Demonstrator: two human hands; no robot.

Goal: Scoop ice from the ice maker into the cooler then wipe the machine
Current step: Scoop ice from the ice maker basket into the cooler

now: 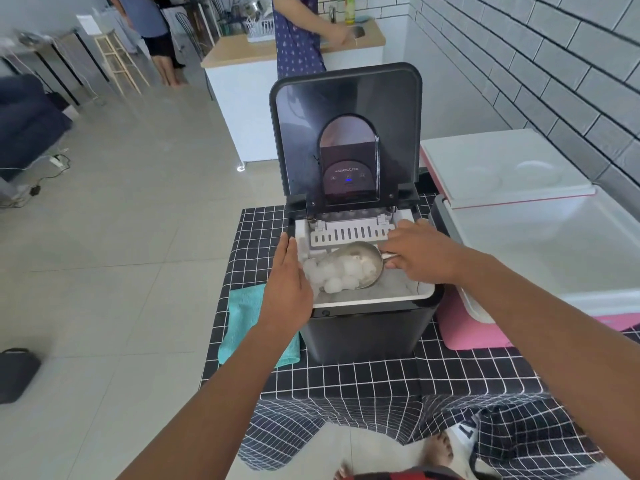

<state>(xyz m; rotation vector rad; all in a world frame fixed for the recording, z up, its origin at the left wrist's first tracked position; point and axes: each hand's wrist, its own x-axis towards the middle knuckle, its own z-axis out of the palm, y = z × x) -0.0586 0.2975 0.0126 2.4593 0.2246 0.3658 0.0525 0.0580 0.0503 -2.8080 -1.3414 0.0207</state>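
Note:
A black ice maker [363, 327] stands on a black checked tablecloth with its lid [346, 109] raised. Inside its white basket lies a metal scoop [360, 258] heaped with round ice pieces [339, 273]. My right hand [420, 252] grips the scoop's handle at the basket's right side. My left hand [287, 278] rests flat, fingers straight, against the machine's left rim, touching the ice pile's edge. To the right stands a pink cooler [540, 244] with a white inside and its white lid [498, 168] open.
A teal cloth [244, 317] lies on the tablecloth [363, 379] left of the machine. A tiled wall [554, 64] runs along the right. Behind, a person stands at a wooden-topped counter [242, 51]; another stands further back left. My bare feet show below the table edge.

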